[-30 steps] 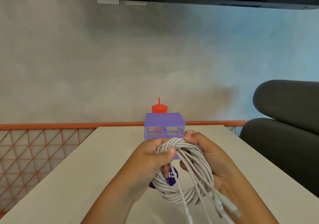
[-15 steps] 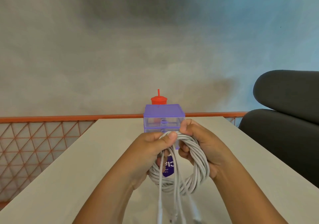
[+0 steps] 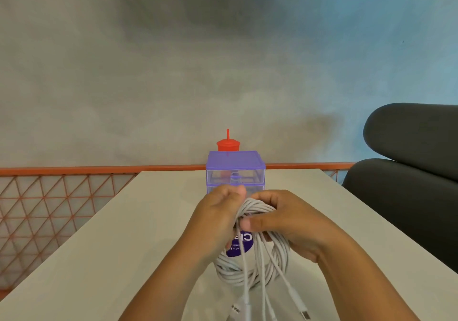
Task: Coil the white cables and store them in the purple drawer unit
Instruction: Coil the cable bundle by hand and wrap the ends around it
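A coil of white cables (image 3: 250, 272) hangs upright above the table, held at its top by both hands. My left hand (image 3: 215, 219) grips the coil's left side, fingers curled round the strands. My right hand (image 3: 285, 224) grips the right side, thumb across the front of the loops. Several loose cable ends with plugs (image 3: 303, 314) dangle below the coil. The purple drawer unit (image 3: 235, 171) stands just behind my hands in the middle of the table, its clear drawers closed.
A red cup with a straw (image 3: 228, 145) stands behind the drawer unit. A round purple label (image 3: 239, 245) lies on the white table (image 3: 111, 246), seen through the coil. An orange mesh railing (image 3: 49, 204) runs on the left, a dark grey seat (image 3: 409, 172) on the right.
My right thumb has come across the front of the coil. The coil has stayed upright, with its loose ends hanging straight down instead of trailing right.
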